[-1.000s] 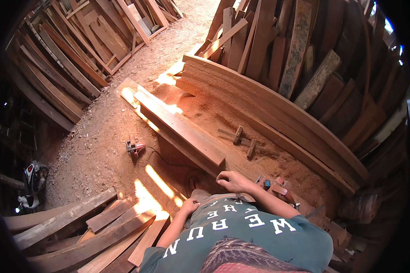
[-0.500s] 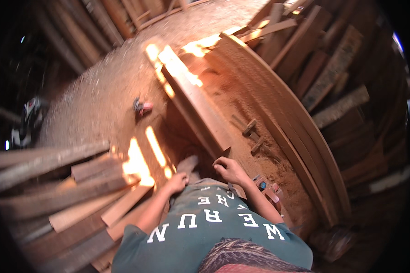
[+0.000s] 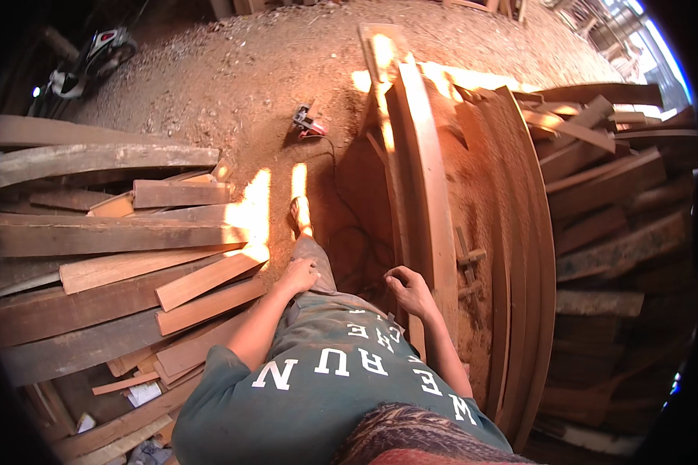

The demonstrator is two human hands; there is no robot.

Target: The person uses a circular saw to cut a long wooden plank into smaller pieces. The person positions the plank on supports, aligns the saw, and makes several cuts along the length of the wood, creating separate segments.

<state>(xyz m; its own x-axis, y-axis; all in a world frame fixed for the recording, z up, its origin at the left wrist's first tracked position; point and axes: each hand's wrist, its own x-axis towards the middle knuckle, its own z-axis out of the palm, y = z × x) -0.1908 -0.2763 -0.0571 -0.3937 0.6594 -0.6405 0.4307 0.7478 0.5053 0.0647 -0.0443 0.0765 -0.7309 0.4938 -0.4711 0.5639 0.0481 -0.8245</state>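
Note:
My left hand (image 3: 299, 276) hangs against my left thigh, its fingers curled in and nothing visible in it. In front of my body, my right hand (image 3: 412, 292) is loosely curled, also with nothing to be seen in it. A long planed beam (image 3: 428, 170) runs away from me just right of that hand; whether they touch I cannot tell. My foot (image 3: 301, 213) shows in a sandal, partly sunlit. Beyond it, a red and grey corded power tool (image 3: 309, 124) lies on the dirt ground.
Stacked planks and offcuts (image 3: 116, 232) reach in from the left. Long curved boards (image 3: 523, 256) stand at the right, with a rough lumber pile (image 3: 613, 225) behind them. A dark cord (image 3: 336, 174) trails from the tool. A motorbike (image 3: 93, 66) stands at the far left.
My view has turned right and the scene has swung round, with more of the left plank stack showing. A foot now shows ahead. Both hands stay low and curled in front of me.

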